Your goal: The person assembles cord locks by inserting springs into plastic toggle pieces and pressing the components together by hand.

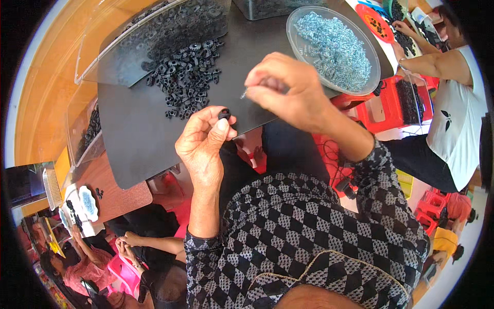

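My left hand (208, 139) pinches a small black plastic part (224, 114) between thumb and fingertips, just past the near edge of the dark table. Up and to the right of it, my right hand (285, 90) is closed in a pinch on a small metal spring (244, 95), slightly blurred. The spring and the black part are apart. On the table, beyond my left hand, lies a loose heap of similar black parts (188, 77). A clear plastic tub of silvery springs (337, 51) stands to the right, beyond my right forearm.
A clear bin (87, 67) of black parts lies tipped at the table's far left. The dark tabletop (136, 139) has a rounded near-left corner. Red stools (373, 110) stand at the right, beside a person in a white top (463, 113). Other people sit at the lower left.
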Demonstrator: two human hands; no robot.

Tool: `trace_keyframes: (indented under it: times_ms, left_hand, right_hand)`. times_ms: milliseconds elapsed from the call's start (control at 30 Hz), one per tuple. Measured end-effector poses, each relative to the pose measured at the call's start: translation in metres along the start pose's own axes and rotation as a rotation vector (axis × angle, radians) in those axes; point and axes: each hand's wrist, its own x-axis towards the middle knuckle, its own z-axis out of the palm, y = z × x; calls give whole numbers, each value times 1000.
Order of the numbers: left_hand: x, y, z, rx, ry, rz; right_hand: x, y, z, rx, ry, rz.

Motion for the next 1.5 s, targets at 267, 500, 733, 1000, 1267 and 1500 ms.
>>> trace_keyframes:
  times_ms: [267, 500, 733, 1000, 1267, 1500]
  left_hand:
    - [-3, -1, 4, -16, 13, 4]
    - [-3, -2, 2, -26, 12, 19]
    - [-2, -5, 0, -69, 32, 19]
    - [-2, -6, -6, -44, 33, 17]
    - [-2, -5, -3, -68, 35, 10]
    - [-4, -5, -6, -49, 34, -3]
  right_hand:
    - [-4, 0, 24, 58, -68, -99]
    - [-6, 0, 32, -53, -10, -260]
    - [-15, -8, 36, -313, -73, -452]
    - [2, 25, 34, -185, -9, -176]
    - [38, 62, 52, -408, -20, -168]
    - [44, 59, 60, -544, -143, -198]
